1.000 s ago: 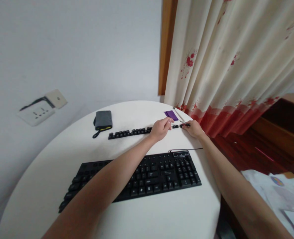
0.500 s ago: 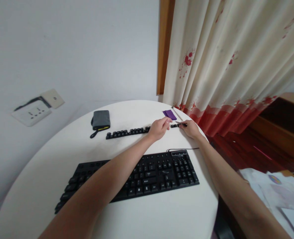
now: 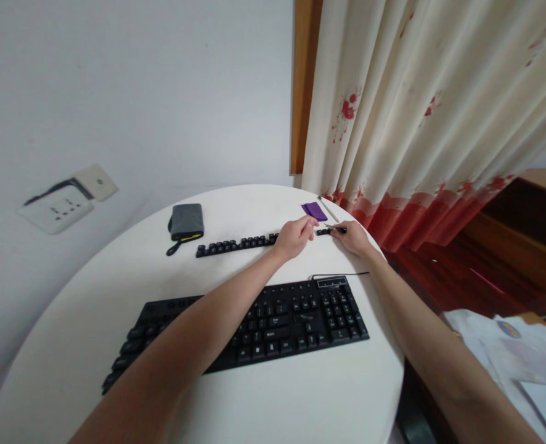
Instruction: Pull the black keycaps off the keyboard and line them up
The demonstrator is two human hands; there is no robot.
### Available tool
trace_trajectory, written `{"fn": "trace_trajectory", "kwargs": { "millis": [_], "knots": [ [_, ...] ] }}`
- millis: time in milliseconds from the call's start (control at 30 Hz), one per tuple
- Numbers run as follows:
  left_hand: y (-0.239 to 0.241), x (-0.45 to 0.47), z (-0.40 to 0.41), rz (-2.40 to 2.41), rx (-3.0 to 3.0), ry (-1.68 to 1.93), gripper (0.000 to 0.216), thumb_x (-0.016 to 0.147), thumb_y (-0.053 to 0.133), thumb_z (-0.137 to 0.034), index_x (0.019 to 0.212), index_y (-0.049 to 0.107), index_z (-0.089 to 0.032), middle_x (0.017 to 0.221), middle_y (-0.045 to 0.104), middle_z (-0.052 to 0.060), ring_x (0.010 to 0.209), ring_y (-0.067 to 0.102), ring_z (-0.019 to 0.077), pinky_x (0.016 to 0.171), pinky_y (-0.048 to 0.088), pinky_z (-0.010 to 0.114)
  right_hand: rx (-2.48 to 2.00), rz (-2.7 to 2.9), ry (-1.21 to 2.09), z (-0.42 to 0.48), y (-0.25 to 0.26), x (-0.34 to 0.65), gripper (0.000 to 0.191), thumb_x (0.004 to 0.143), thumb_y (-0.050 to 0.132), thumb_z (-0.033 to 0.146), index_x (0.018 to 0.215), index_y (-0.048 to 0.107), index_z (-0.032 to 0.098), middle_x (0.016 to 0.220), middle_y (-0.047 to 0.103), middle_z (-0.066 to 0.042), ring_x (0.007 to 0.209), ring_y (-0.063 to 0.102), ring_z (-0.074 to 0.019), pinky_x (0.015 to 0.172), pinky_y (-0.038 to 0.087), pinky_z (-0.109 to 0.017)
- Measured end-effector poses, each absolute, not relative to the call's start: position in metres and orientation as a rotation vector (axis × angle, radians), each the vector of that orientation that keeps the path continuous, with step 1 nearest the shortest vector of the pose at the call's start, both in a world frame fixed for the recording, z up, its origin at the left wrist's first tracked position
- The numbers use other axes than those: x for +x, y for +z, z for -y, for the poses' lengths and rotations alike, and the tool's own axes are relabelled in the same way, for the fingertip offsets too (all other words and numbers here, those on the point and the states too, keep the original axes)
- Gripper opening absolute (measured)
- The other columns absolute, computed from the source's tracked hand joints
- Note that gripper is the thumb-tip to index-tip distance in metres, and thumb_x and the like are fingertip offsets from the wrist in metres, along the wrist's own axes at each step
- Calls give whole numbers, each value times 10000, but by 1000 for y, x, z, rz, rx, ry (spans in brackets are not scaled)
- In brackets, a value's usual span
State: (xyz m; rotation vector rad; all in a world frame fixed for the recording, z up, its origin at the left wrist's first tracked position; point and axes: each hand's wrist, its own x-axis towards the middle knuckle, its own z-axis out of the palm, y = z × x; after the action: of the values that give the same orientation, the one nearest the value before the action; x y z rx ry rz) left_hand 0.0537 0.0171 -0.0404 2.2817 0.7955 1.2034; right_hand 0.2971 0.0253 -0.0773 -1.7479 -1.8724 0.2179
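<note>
Both arms reach across the round white surface (image 3: 310,401) to its far edge, just above the middle of the frame, where the two hands meet. The left hand (image 3: 294,237) is loosely curled, its thumb and fingertips drawn together at the right end of the row of keycaps (image 3: 233,245). The row lies in a single straight line running left from that hand. Whether the left hand actually pinches a cap or only steadies the line cannot be told at this size. The right hand (image 3: 354,238) is closed around a thin tool (image 3: 336,229), held low and nearly flat. Its tip points left toward a short cluster of keycaps (image 3: 323,232) lying in the gap between the two hands. That pen-like grip seems suited to fine work on small parts. The caps appear to be laid out in a tidy line so that none gets lost and their order stays readable. The black keyboard (image 3: 264,327) sits nearer the camera under the forearms, in the lower middle of the frame, its cable (image 3: 342,274) looping off its upper right corner. A grey pouch (image 3: 187,221) with a yellow edge rests at the left end of the row. A purple cloth (image 3: 315,211) and a slim pale stick (image 3: 329,209) lie just beyond the hands, close to the curtain (image 3: 416,123). A wall socket (image 3: 55,211) shows at centre left.
</note>
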Motion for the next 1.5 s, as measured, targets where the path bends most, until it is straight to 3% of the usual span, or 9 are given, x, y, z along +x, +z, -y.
{"fn": "trace_trajectory", "kwargs": {
  "millis": [400,633,833,1300,1500],
  "knots": [
    [-39,54,-16,-794,2272,1189,361,1034,349,-340,994,662,-164,658,664,1,617,613,129,661,448,242,-1699,1866,265,-23,-77,299,315,842,680,351,1087,798,191,1016,788,-81,868,680,-231,783,481,-297],
    [-40,54,-17,-797,2274,1184,362,1035,355,-347,979,661,-162,658,664,2,609,608,126,649,441,236,-1689,1851,267,-19,-74,302,327,844,615,378,855,799,108,703,721,-49,624,581,-169,594,393,-260],
    [-40,54,-17,-784,2275,1186,381,1040,344,-367,974,658,-163,649,653,1,622,612,131,661,447,242,-1698,1874,239,-18,-71,300,319,822,607,387,752,767,119,608,634,-25,585,509,-148,559,332,-266],
    [-38,54,-15,-788,2285,1187,349,1032,366,-336,959,661,-165,648,660,-1,624,619,134,674,446,247,-1652,1821,278,-12,-69,296,295,795,631,380,774,769,121,643,654,-31,614,530,-162,595,360,-270],
    [-39,54,-16,-798,2294,1177,358,1036,366,-330,936,670,-168,654,664,-2,629,625,130,683,452,245,-1585,1685,313,-12,-67,299,423,861,521,450,857,760,101,743,692,-66,702,597,-206,666,439,-286]
  ]
}}
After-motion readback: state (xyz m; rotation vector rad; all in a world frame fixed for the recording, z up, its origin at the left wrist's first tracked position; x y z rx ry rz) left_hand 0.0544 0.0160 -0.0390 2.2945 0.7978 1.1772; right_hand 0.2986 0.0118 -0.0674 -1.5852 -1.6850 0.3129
